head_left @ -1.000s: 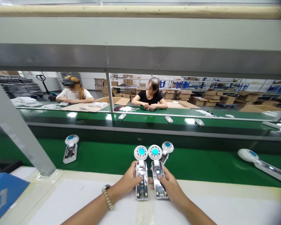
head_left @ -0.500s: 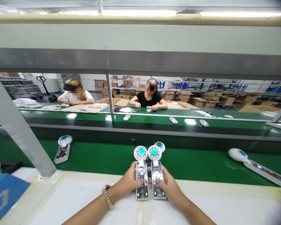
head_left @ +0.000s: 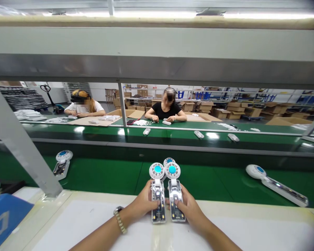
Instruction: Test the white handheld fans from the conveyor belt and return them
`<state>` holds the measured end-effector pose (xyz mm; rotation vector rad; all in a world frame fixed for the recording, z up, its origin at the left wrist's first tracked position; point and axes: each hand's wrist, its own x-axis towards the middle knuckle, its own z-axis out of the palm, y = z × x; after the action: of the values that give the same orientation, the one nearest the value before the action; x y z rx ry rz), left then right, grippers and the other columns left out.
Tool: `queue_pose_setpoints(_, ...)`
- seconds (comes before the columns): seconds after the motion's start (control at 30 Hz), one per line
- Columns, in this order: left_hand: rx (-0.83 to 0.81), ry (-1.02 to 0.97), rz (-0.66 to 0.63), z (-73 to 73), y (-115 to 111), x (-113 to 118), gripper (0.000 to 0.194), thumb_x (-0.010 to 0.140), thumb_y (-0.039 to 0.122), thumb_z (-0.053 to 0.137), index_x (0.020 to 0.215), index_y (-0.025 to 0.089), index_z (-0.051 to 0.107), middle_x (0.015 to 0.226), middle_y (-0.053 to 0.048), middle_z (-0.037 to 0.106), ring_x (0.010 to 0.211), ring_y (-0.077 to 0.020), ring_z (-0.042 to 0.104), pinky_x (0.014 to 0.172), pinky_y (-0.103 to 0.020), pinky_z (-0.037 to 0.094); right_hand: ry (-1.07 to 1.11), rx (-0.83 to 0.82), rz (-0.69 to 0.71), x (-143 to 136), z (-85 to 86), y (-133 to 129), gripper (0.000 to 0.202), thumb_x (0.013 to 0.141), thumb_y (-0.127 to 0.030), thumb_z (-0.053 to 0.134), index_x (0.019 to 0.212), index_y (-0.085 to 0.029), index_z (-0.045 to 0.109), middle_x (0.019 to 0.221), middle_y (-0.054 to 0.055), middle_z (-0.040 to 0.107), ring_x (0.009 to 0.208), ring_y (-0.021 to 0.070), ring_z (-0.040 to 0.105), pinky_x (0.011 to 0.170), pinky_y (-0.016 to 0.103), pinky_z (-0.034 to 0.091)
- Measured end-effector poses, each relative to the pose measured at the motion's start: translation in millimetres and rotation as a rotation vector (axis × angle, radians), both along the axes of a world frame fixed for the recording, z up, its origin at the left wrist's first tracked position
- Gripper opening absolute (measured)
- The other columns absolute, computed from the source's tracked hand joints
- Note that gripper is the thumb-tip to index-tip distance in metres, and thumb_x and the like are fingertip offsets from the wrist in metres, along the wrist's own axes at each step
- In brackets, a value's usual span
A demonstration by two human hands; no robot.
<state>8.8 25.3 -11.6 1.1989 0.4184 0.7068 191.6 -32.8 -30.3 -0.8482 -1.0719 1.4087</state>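
Observation:
My left hand (head_left: 146,199) is closed around a handheld device (head_left: 158,205) with a clear body, a visible circuit board and a round, slotted white head with a blue centre. A matching handheld device (head_left: 174,195) is gripped in my right hand (head_left: 188,205). Both are held upright side by side above the bench edge, thumbs on their front faces, their heads almost touching. Behind the two heads, a third such device (head_left: 169,161) lies on the green conveyor belt (head_left: 199,177), mostly hidden.
More devices lie on the belt, one at left (head_left: 62,164) and one at right (head_left: 279,188). White housings (head_left: 199,134) sit on the far belt. Two co-workers sit opposite. A metal post (head_left: 23,136) rises at left by a blue box (head_left: 9,219); a beam (head_left: 157,42) spans overhead.
The devices on the near belt have shifted left, while the white housings on the far belt have moved right. Both my hands and the two devices they hold stay nearly still.

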Motion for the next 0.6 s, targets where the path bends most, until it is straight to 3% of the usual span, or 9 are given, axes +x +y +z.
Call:
queue_pose_setpoints(0.1, -0.011, 0.005, -0.004, 1.9, -0.9, -0.2, 0.061, 0.066, 0.026, 0.074, 0.113, 0.02, 0.037, 0.106, -0.009, 0.054, 0.094, -0.0264, 0.06, 0.087, -0.046, 0.042, 0.011, 0.002, -0.019, -0.4, -1.1, 0.4, 0.067, 0.071, -0.042, 0.066, 0.127, -0.022, 0.035, 0.104, 0.011, 0.063, 0.094, 0.0286, 0.062, 0.085, 0.048, 0.045)
queue_pose_setpoints(0.27, -0.017, 0.023, 0.003, 2.1, -1.0, -0.4, 0.059, 0.066, 0.023, 0.074, 0.112, 0.02, 0.038, 0.108, -0.01, 0.055, 0.099, -0.0273, 0.058, 0.087, -0.044, 0.042, 0.018, 0.0, -0.047, -1.8, 1.7, -0.7, 0.064, 0.07, -0.041, 0.068, 0.124, -0.023, 0.038, 0.119, 0.012, 0.056, 0.099, 0.03, 0.06, 0.084, 0.046, 0.046)
queue_pose_setpoints(0.6, -0.034, -0.007, -0.001, 4.6, -1.7, -0.8, 0.057, 0.065, 0.022, 0.075, 0.111, 0.021, 0.04, 0.104, -0.008, 0.057, 0.095, -0.026, 0.06, 0.086, -0.043, 0.043, 0.078, -0.013, -0.066, -3.6, -0.3, -0.1, 0.064, 0.066, -0.036, 0.071, 0.121, -0.023, 0.041, 0.111, 0.01, 0.06, 0.094, 0.027, 0.061, 0.083, 0.044, 0.045)
